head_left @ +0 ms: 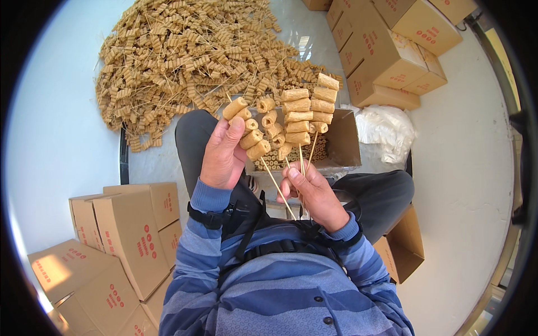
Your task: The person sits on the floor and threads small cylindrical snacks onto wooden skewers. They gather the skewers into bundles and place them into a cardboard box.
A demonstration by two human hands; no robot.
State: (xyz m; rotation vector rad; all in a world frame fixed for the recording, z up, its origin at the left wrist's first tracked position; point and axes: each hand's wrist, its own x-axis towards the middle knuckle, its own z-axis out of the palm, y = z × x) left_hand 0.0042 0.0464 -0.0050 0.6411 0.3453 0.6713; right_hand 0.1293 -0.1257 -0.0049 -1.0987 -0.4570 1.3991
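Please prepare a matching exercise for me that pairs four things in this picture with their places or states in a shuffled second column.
Things
1. Large skewer pile
2. Crumpled white plastic
3. Left hand
4. Right hand

Places or states
A. Grips the bare parts of several sticks
B. Just right of the open box between the knees
C. Spreads across the upper left of the picture
D. Holds the rolls of one skewer, thumb on top

Right pairs: 1-C, 2-B, 3-D, 4-A
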